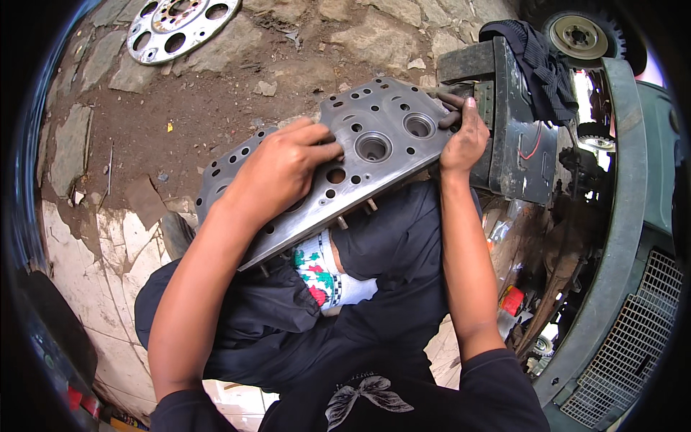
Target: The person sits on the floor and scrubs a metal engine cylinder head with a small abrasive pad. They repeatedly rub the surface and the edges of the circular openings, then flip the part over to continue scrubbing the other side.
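A grey metal cylinder head lies slanted across my lap, its flat machined face up. Round valve seats and many small holes mark that face. My right hand grips its far right end, thumb and fingers around the edge. Over the middle of the face, my left hand is closed with its fingers bent and pressed together against the metal. Whatever those fingers hold, if anything, is hidden under them. Short metal studs stick out below the near edge. My left forearm crosses the left part of the cylinder head.
A round metal plate with large holes lies on the dirt and stone ground at the far left. A dark metal box stands to the right, with a black cloth over it. Beyond are a wheel and a green vehicle front with a grille.
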### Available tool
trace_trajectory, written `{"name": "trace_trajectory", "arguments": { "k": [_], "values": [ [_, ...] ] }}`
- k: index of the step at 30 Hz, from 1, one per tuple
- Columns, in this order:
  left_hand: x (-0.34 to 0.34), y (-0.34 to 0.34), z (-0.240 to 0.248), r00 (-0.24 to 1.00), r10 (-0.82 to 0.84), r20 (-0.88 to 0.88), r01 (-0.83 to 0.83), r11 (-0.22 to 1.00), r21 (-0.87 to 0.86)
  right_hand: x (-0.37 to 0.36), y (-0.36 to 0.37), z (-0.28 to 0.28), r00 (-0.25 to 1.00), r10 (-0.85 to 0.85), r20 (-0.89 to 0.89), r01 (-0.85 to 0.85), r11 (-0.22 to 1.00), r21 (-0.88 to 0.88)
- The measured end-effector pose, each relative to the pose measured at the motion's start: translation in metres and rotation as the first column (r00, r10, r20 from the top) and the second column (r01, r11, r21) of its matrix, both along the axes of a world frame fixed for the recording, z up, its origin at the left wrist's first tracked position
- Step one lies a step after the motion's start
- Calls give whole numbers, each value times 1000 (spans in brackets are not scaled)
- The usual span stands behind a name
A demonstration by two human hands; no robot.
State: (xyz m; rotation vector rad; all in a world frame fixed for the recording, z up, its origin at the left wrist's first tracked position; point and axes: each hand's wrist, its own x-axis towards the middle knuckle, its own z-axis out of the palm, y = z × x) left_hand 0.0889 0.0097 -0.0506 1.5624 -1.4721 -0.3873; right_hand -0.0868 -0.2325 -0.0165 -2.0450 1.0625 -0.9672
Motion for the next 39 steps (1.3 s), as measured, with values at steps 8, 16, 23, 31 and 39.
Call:
{"name": "trace_trajectory", "arguments": {
  "k": [8, 16, 23, 31, 39],
  "values": [
    [2, 13, 28, 998, -37, -56, 46, 983, 179, -6, -2, 5, 999, -4, -42, 6, 998, 58],
    [-7, -8, 18, 999, -9, -46, 15, 993, 118, -2, 1, 13, 998, -2, -68, 11, 992, 128],
    [-2, 12, 36, 996, -33, -84, 52, 972, 230, -5, -2, 15, 998, 23, -60, -12, 984, 176],
    [-6, -17, 14, 996, -26, -82, 34, 994, 103, -3, -1, 14, 997, 0, -78, 14, 985, 174],
    [-5, 15, 27, 999, -30, -44, 38, 983, 179, -4, -1, 9, 999, 8, -52, 0, 988, 157]
  ]
}}
